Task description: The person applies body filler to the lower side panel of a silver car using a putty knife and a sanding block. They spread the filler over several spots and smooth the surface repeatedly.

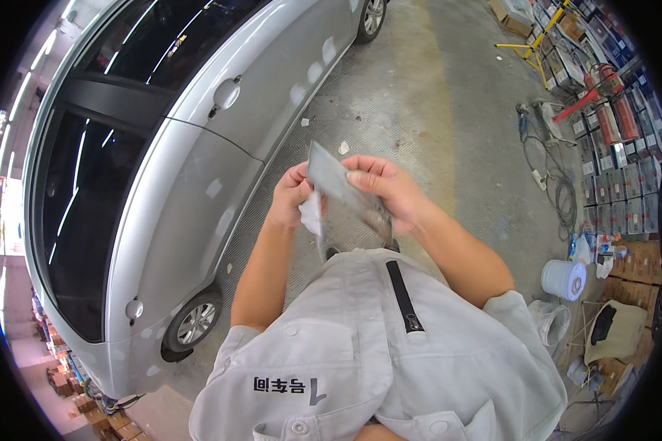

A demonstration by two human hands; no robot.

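Note:
In front of my chest, my right hand [386, 189] grips a flat grey rectangular sheet [338, 180], thumb on top and fingers behind. Brownish smudges mark its lower end; I cannot tell what it is made of. My left hand [293, 195] is closed at the sheet's left edge, fingers pinched. A white crumpled piece [311, 213], like paper or cloth, hangs from the left hand below the fingers. To the left stands a silver car [191, 162] with several pale, dull patches on its doors, such as one patch [214, 188] near the door seam.
Tools with red handles [603, 110], a coiled grey cable [563, 198] and a yellow stand [529, 50] are at the right. Stacked cases [625, 191] line that side. A white bucket [563, 280] and a beige folding chair [619, 323] stand at the lower right. Small white scraps [343, 148] litter the floor.

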